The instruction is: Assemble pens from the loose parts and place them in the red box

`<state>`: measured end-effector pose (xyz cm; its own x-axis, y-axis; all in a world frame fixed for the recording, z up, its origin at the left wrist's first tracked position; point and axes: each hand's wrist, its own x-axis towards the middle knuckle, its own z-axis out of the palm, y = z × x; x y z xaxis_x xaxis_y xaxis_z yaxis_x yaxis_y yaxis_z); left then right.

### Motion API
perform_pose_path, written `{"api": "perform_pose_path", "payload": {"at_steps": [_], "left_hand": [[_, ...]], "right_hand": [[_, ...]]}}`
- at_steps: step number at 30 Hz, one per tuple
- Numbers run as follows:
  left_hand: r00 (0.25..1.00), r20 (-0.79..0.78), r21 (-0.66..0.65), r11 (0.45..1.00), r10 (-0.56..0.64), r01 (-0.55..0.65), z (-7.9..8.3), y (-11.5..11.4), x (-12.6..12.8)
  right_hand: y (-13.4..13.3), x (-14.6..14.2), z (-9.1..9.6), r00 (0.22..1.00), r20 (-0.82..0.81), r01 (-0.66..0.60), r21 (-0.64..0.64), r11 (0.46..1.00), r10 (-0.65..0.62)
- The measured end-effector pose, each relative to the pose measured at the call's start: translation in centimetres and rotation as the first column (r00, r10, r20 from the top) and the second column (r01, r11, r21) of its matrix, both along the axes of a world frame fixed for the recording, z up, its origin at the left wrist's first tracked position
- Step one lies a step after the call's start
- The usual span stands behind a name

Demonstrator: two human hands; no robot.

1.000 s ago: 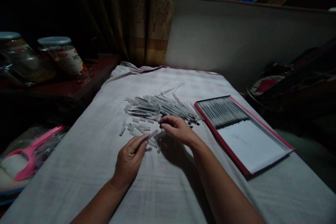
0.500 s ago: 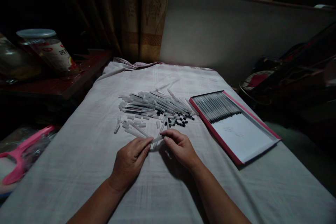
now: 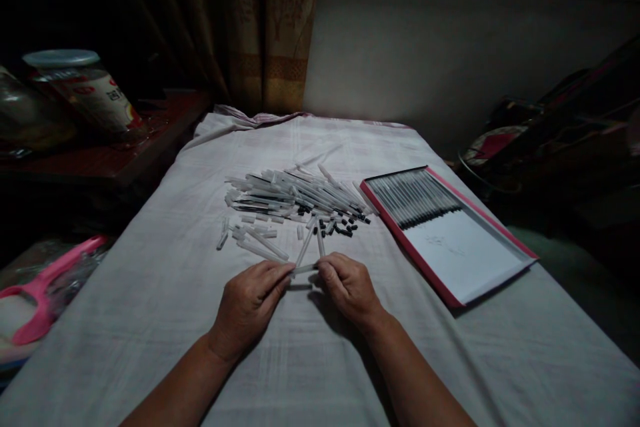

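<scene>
Between both hands a pale, translucent pen (image 3: 305, 269) is held level just above the cloth. My left hand (image 3: 253, 297) pinches its left end, and my right hand (image 3: 349, 285) has fingers closed round its right end, which they hide. Just beyond the hands lie loose clear pen barrels (image 3: 263, 241) and small black pen plugs (image 3: 345, 229). Farther back is a heap of pen parts (image 3: 300, 192), with clear tubes and dark refills mixed. To the right, a shallow red-edged box (image 3: 407, 250) holds a row of pens (image 3: 413, 197) in its far half.
A pale checked cloth (image 3: 280, 373) covers the work surface. On the left, a lidded jar (image 3: 95, 97) stands on a dark red wooden top (image 3: 135, 159), with a pink plastic handle (image 3: 43, 290) lower down. A curtain (image 3: 285, 27) and a pale panel (image 3: 400, 47) close off the back.
My right hand has shifted slightly right, its fingers now closed more tightly round the pen's end. The left hand has barely moved. The whole view has tilted a little.
</scene>
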<state>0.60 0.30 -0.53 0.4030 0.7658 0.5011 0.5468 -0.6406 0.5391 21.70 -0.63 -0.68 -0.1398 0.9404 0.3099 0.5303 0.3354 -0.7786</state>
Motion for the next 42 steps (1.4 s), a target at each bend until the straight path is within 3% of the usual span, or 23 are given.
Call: {"api": "perform_pose_path", "payload": {"at_steps": [4,11,18,42], "left_hand": [[1.0,0.016,-0.009,1.0,0.008,-0.008,0.27,0.04,0.05],[1.0,0.005,0.001,1.0,-0.001,0.001,0.16,0.04,0.03],[1.0,0.019,-0.033,0.999,0.015,-0.015,0.16,0.05,0.03],[1.0,0.008,-0.005,1.0,0.003,-0.003,-0.17,0.0,-0.1]], "right_hand": [[-0.11,0.11,0.18,0.996,-0.086,0.008,-0.008,1.0,-0.008],[0.07,0.08,0.3,1.0,0.012,-0.015,0.001,1.0,0.015],[0.09,0.15,0.1,0.999,-0.041,-0.026,0.049,0.998,0.028],[0.04,0.1,0.19,1.0,-0.024,-0.019,0.013,1.0,0.019]]}}
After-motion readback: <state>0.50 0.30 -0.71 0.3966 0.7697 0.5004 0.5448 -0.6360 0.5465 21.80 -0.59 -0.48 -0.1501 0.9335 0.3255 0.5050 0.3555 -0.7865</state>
